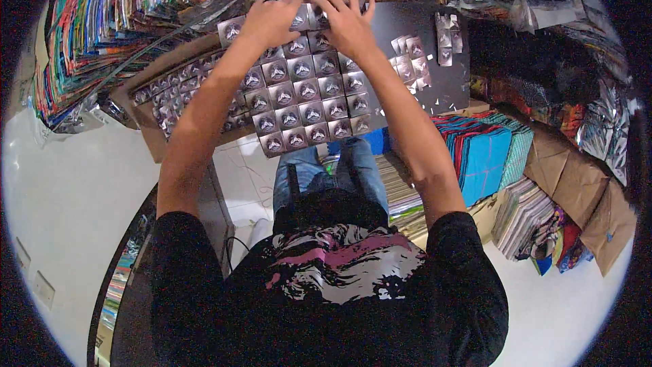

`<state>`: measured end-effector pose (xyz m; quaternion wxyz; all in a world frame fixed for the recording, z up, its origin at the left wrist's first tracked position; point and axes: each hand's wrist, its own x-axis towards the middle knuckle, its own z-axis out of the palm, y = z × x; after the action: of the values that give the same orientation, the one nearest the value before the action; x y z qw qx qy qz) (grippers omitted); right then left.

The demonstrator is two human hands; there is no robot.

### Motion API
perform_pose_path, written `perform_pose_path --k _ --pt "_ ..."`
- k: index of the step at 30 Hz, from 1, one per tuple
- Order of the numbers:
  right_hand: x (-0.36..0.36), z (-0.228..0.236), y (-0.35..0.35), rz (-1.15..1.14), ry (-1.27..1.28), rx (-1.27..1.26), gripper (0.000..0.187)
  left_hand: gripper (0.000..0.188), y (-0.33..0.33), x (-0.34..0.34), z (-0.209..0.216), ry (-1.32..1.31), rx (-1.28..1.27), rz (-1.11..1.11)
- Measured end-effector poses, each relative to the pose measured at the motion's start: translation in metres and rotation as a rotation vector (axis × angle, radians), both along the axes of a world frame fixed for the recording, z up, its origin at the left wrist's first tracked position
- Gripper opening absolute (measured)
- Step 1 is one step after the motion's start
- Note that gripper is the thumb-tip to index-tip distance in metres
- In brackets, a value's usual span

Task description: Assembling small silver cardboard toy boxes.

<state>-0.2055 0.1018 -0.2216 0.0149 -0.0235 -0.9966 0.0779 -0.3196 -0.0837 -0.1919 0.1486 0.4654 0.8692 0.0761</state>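
A large sheet of silver-grey squares (308, 88), each with a round printed emblem, lies before me in a grid. Its near end reaches past the dark table board (421, 24) over my legs. My left hand (272, 22) rests on the far part of the sheet, thumb held away from the fingers. Beside it, my right hand (345, 26) lies on the far right part with its fingers spread. Both sets of fingertips are at the sheet's far edge. Small cut groups of like squares (411, 61) lie to the right, among white scraps.
More squares (183, 95) lie in a cardboard tray on the left. Stacked colourful packets (109, 34) rise at the far left. A strip of squares (446, 39) sits on the board's right side. Blue and red folded bundles (482, 156) stand below right, near brown cardboard (564, 177).
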Motion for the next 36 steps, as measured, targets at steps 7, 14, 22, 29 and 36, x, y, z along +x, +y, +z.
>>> perform_pose_path --k 7,14,22,29,36 --pt "0.008 0.019 0.002 0.033 0.105 -0.070 0.074 0.106 -0.019 0.000 0.015 0.032 -0.014 0.073" --pt "0.097 0.041 0.098 -0.216 0.299 -0.235 0.072 0.071 -0.060 0.077 0.053 0.082 0.519 0.159" --pt "0.227 -0.083 0.175 -0.598 -0.136 -0.224 0.120 0.036 -0.016 0.240 -0.008 -0.753 0.612 0.420" --pt "0.229 -0.084 0.180 -0.626 -0.266 -0.249 0.118 0.039 0.033 0.295 -0.015 -0.816 0.548 0.496" --pt "0.252 -0.065 0.211 -0.539 -0.306 -0.526 0.120 0.032 0.117 0.319 -0.011 -1.050 0.812 0.873"
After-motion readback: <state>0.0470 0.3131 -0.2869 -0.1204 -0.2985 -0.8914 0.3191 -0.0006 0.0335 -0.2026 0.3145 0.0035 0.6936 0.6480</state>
